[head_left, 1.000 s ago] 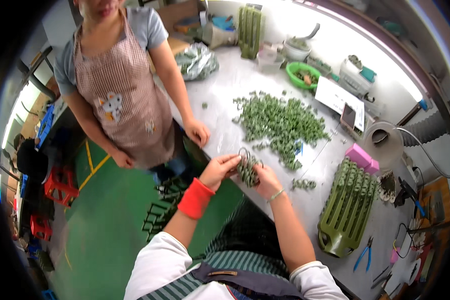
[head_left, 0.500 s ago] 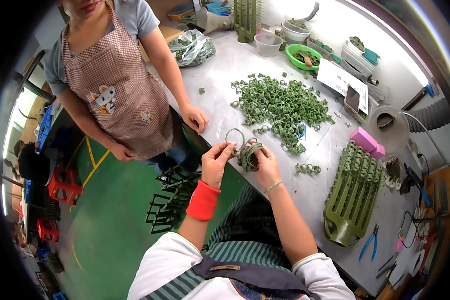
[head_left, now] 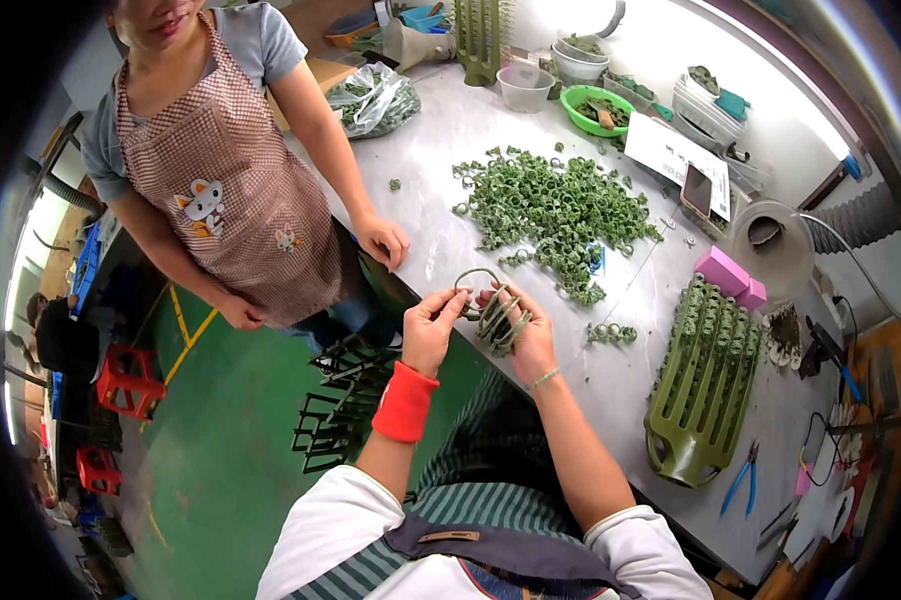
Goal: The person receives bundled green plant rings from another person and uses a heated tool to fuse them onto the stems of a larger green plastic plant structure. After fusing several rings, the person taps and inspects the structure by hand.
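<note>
My right hand is closed around a bundle of thin green bangle-like hoops, held above the front edge of the table. With thumb and fingers my left hand pinches a single green hoop that stands out from the bundle's left side. Whether this hoop is separate or part of one coil is hard to see. Beyond my hands a heap of small green rings is spread over the table. A short row of joined rings lies right of my right hand.
A green slotted rack with rows of rings, pink blocks and blue-handled pliers lie at right. Farther back are a phone, a green bowl and a plastic bag. At left stands a person in a checked apron.
The bundle has turned in my right hand, so its hoops now fan out more. The pinched hoop has tilted rightward toward the bundle. The view has shifted slightly.
</note>
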The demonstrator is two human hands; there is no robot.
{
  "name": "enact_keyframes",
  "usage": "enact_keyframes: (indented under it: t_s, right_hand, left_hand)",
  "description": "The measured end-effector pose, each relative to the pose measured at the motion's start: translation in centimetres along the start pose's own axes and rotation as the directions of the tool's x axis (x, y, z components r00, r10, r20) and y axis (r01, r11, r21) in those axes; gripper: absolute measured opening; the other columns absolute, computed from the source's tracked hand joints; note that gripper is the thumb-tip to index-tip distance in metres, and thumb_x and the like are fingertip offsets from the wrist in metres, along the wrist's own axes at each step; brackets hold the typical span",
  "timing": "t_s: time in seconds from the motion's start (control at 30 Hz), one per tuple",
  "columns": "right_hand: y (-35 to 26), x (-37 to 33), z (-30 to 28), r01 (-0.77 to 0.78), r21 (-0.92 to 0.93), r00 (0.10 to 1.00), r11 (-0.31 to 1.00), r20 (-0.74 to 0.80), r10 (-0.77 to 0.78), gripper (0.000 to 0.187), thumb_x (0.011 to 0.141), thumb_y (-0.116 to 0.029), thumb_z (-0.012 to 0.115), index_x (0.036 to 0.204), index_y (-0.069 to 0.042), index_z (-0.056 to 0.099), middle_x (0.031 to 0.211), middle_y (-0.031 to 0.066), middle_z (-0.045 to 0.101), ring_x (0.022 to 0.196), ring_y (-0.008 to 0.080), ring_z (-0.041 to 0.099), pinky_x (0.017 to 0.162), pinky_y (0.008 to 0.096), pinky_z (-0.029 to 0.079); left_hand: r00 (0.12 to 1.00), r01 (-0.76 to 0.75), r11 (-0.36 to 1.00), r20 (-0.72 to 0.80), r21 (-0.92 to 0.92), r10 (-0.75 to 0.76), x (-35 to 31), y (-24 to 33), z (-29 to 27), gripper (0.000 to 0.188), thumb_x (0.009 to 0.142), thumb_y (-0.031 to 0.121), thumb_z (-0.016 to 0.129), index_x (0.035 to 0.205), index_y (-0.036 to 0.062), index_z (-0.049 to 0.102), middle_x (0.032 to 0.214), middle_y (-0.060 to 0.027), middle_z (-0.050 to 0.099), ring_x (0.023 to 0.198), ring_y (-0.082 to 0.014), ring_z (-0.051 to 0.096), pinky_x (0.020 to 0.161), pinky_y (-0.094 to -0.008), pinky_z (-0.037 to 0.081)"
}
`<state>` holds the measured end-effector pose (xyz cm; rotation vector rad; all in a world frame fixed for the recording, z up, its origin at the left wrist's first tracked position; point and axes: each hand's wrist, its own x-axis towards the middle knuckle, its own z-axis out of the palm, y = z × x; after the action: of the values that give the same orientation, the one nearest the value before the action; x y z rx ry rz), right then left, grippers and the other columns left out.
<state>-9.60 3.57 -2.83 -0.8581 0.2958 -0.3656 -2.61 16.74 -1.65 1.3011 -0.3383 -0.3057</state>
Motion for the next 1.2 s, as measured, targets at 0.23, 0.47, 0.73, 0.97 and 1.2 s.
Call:
enact_keyframes:
  t_s: [0.23, 0.47, 0.73, 0.97, 1.2]
  right_hand:
    - [0.6, -0.3, -0.1, 0.048, -0.042, 0.999, 0.998, -0.016, -0.049, 0.023, 0.096, -0.012, 0.059, 0.113, 0.003, 0.065, 0.097, 0.0078, 0.070, 0.087, 0.0137, 0.065, 0.078, 0.0281, 0.054]
    - [0.7, -0.5, 0.1, 0.120, -0.084, 0.993, 0.989, 0.023, -0.118, 0.021, 0.096, -0.011, 0.060, 0.111, 0.003, 0.065, 0.095, 0.0067, 0.069, 0.085, 0.0120, 0.064, 0.076, 0.0268, 0.053]
    - [0.7, -0.7, 0.2, 0.123, -0.099, 0.992, 0.987, 0.048, -0.118, 0.021, 0.095, -0.009, 0.060, 0.112, 0.003, 0.065, 0.095, 0.0066, 0.069, 0.085, 0.0116, 0.064, 0.076, 0.0262, 0.053]
    - [0.9, -0.7, 0.2, 0.184, -0.172, 0.982, 0.968, -0.001, -0.187, 0.022, 0.096, -0.009, 0.059, 0.114, 0.003, 0.064, 0.095, 0.0063, 0.069, 0.088, 0.0113, 0.063, 0.077, 0.0253, 0.052]
    - [1.9, -0.4, 0.0, 0.214, -0.165, 0.974, 0.963, -0.040, -0.224, 0.025, 0.096, -0.007, 0.057, 0.119, 0.003, 0.062, 0.100, 0.0073, 0.068, 0.090, 0.0118, 0.062, 0.079, 0.0257, 0.051]
  left_hand:
    - [0.946, -0.255, 0.881, -0.086, 0.399, 0.313, 0.8, 1.8, 0.3, 0.017, 0.088, 0.007, 0.068, 0.105, 0.0028, 0.071, 0.079, -0.0023, 0.064, 0.071, -0.0094, 0.058, 0.064, -0.0239, 0.047]
    - [0.806, -0.478, 0.505, 0.131, 0.719, 0.577, 1.1, 2.8, -0.2, 0.018, 0.082, 0.006, 0.070, 0.099, 0.0065, 0.072, 0.084, -0.0079, 0.067, 0.074, -0.0250, 0.061, 0.068, -0.0334, 0.049]
    - [0.732, -0.565, 0.351, 0.257, 0.747, 0.631, 1.2, 3.3, -0.3, 0.018, 0.081, 0.005, 0.072, 0.099, 0.0062, 0.071, 0.084, -0.0059, 0.065, 0.076, -0.0215, 0.060, 0.068, -0.0314, 0.049]
    - [0.813, -0.424, 0.525, 0.055, 0.738, 0.579, -0.5, 4.5, 0.9, 0.013, 0.082, 0.015, 0.074, 0.090, 0.0059, 0.071, 0.093, -0.0042, 0.057, 0.090, -0.0217, 0.050, 0.079, -0.0325, 0.041]
    - [0.888, -0.407, 0.581, 0.154, 0.705, 0.434, -2.9, 5.4, 2.0, 0.010, 0.076, 0.013, 0.077, 0.083, 0.0083, 0.071, 0.083, -0.0026, 0.054, 0.081, -0.0216, 0.050, 0.071, -0.0330, 0.043]
